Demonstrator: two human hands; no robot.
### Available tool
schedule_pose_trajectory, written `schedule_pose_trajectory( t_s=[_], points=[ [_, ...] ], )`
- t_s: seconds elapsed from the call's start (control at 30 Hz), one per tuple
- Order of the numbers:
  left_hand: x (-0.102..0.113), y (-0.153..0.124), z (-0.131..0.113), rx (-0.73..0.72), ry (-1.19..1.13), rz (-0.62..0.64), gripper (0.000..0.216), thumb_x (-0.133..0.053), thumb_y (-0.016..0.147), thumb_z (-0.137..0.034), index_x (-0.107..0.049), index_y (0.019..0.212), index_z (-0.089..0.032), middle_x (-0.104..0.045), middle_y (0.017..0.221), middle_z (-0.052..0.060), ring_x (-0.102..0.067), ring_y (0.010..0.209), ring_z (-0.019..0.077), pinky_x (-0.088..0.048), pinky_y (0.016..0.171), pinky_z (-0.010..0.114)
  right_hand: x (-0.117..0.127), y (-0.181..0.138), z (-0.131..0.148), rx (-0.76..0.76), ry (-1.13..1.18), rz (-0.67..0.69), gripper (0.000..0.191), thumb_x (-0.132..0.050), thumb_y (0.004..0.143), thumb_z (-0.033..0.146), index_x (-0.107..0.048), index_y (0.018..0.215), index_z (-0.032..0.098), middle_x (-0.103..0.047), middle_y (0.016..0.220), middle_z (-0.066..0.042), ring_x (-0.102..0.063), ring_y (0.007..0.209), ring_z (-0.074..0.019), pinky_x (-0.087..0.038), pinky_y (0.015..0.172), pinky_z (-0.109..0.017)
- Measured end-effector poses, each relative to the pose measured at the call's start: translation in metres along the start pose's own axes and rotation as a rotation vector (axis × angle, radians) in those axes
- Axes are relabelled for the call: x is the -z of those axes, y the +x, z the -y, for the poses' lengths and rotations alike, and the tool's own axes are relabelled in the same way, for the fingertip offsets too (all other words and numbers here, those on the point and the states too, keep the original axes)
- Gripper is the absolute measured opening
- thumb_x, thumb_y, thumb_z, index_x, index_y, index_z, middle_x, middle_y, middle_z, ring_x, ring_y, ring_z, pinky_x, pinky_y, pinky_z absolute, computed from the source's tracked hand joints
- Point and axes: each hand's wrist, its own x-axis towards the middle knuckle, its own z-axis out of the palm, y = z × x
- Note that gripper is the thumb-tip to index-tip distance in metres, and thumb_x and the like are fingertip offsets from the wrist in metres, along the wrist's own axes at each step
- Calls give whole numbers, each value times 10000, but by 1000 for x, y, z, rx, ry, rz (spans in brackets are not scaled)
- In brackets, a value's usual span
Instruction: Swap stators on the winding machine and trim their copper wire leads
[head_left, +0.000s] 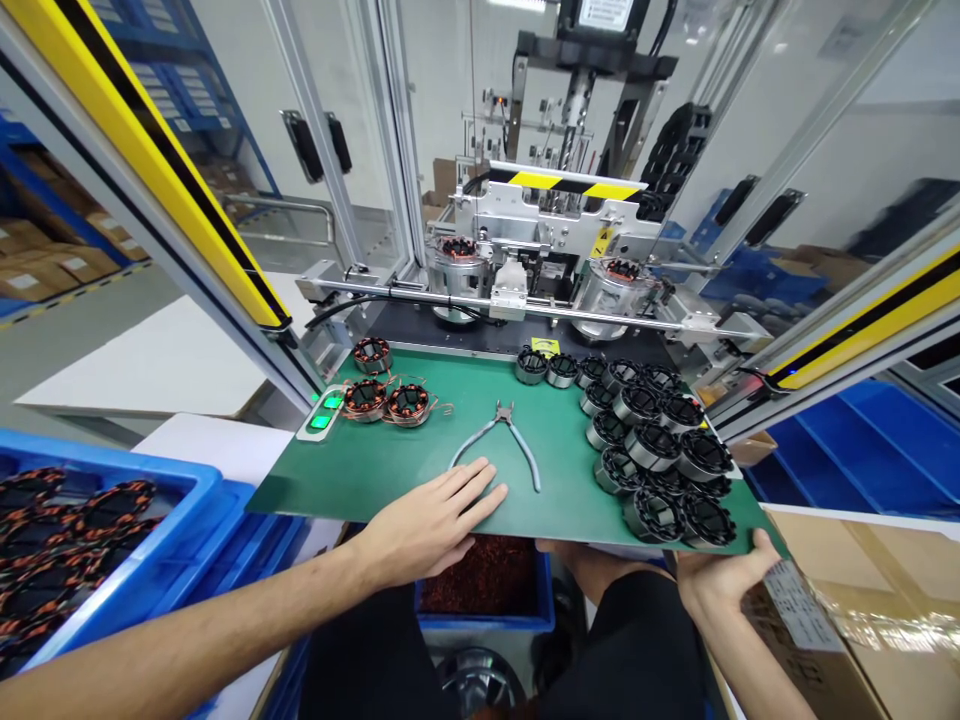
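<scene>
My left hand (442, 510) lies with its fingers stretched out on the front edge of the green work surface (375, 470). Its fingertips are beside the left handle of a pair of diagonal cutting pliers (504, 412), which rests with handles spread. At the front right corner my right hand (724, 575) grips the edge of the surface, thumb on top and fingers hidden underneath. Just behind it several bare black stator cores (652, 445) are grouped and partly stacked. On the left lie three stators wound with copper wire (409, 402), loose leads sticking out.
A winding machine (517, 280) stands behind, holding two stators. A panel with green-lit buttons (322, 415) sits at the left edge. Wound stators fill a blue bin (202, 480) at left; a blue bin of reddish scraps (544, 590) is below. A cardboard box (862, 580) stands right.
</scene>
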Motion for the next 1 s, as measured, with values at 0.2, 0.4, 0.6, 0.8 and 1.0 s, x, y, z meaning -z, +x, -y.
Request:
schedule_pose_trajectory(
  t_s=[0.2, 0.4, 0.6, 0.8, 1.0],
  points=[
    [-1, -1, 0, 9, -17, 31, 770, -702, 1016, -434, -407, 1652, -115, -473, 1705, 231, -423, 1610, 378, -358, 1282, 481, 0, 1, -1, 8, -6, -19, 566, -587, 759, 632, -735, 1129, 231, -753, 1286, -66, -649, 1333, -323, -607, 1091, -554],
    [0, -1, -1, 10, -18, 38, 783, -714, 1011, -425, -401, 1654, -107, -467, 1707, 236, -413, 1616, 386, -350, 1291, 493, 1, 2, -3, -3, -8, -6, 561, -572, 770, 641, -730, 1118, 230, -745, 1292, -66, -637, 1337, -322, -593, 1102, -564],
    [2, 0, -1, 5, -20, 40, 787, -708, 1014, -435, -395, 1657, -105, -468, 1707, 234, -414, 1616, 382, -340, 1302, 486, 2, 3, -3, 11, -5, 4, 586, -598, 746, 642, -708, 1151, 232, -737, 1287, -75, -644, 1313, -325, -595, 1084, -567],
    [3, 0, -1, 4, -10, 48, 779, -697, 1020, -436, -391, 1654, -104, -464, 1708, 238, -422, 1611, 385, -362, 1286, 491, 2, 2, -2, -1, -9, 2, 585, -594, 750, 639, -712, 1155, 234, -741, 1276, -66, -655, 1291, -314, -591, 1083, -545],
    [2, -1, -1, 9, -29, 38, 767, -693, 1021, -425, -401, 1655, -108, -470, 1706, 232, -419, 1615, 374, -337, 1305, 484, 0, 1, -1, 18, -17, -6, 586, -586, 741, 644, -716, 1139, 234, -743, 1268, -68, -652, 1296, -322, -592, 1089, -556]
  ],
)
